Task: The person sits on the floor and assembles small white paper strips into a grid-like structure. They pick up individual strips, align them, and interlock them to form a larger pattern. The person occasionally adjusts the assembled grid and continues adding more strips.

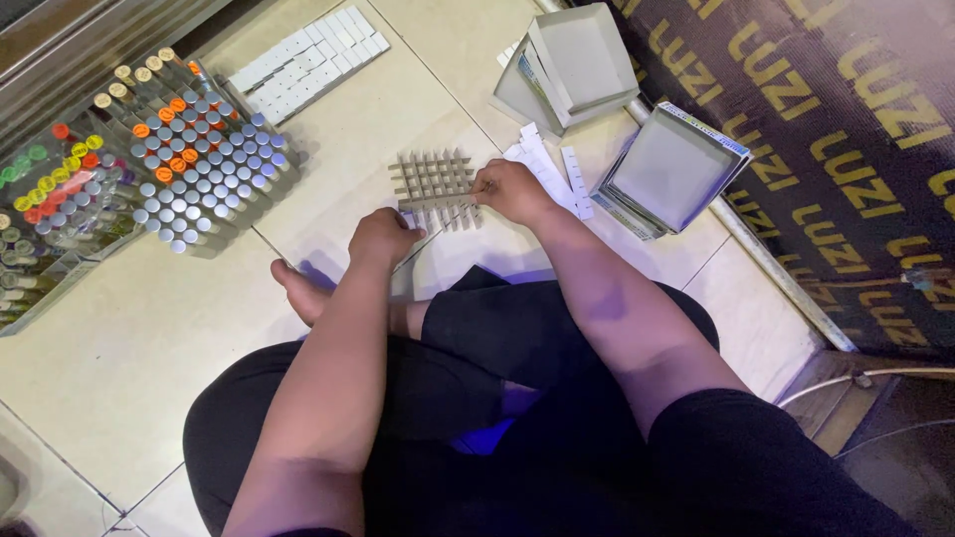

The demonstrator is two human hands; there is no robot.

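A grey cardboard divider grid (433, 184) lies on the tiled floor in front of my crossed legs. My left hand (383, 237) is closed at the grid's near left edge, and a thin strip runs from it toward the grid. My right hand (509, 189) pinches the grid's right edge. Just beyond the right hand lies a pile of white slotted cardboard strips (557, 174).
Open grey cardboard boxes sit at the top (577, 62) and to the right (671, 169). On the left stand blocks of small capped vials (209, 149) with silver, orange and other coloured caps. A flat white grid (308, 62) lies further back. A patterned dark cloth (836, 149) covers the right.
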